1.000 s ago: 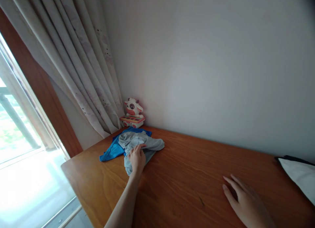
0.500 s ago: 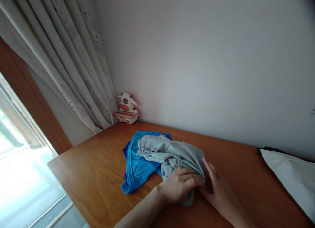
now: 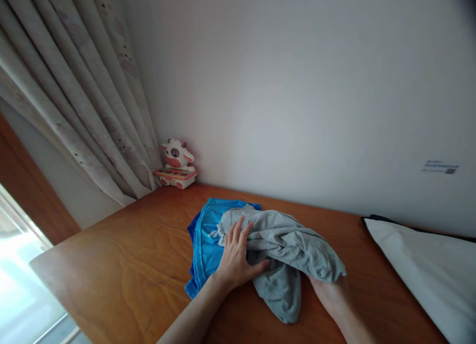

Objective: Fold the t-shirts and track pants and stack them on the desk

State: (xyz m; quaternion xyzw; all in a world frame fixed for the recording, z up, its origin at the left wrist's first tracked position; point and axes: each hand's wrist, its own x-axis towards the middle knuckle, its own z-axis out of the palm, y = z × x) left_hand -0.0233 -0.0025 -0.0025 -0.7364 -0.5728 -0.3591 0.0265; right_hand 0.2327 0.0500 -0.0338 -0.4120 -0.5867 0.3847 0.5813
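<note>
A crumpled grey garment (image 3: 290, 237) lies on the wooden tabletop, partly over a blue garment (image 3: 210, 245). My left hand (image 3: 238, 259) rests at the left part of the grey cloth with its fingers spread, touching it and the edge of the blue one. My right hand (image 3: 329, 287) reaches into or under the right end of the grey garment. The cloth covers its fingers, so their pose is hidden. One grey fold hangs toward me between the two hands.
A cow-shaped toy keyboard (image 3: 176, 165) stands in the back left corner beside a patterned curtain (image 3: 85, 96). A white bag-like item with dark edging (image 3: 427, 264) lies at the right. Behind the wooden table (image 3: 122, 279) rises a wall with a small label (image 3: 441, 167).
My left hand has moved left and spread its fingers. My right hand has slipped beneath the grey garment, whose right end now stretches further right. The view has turned slightly right.
</note>
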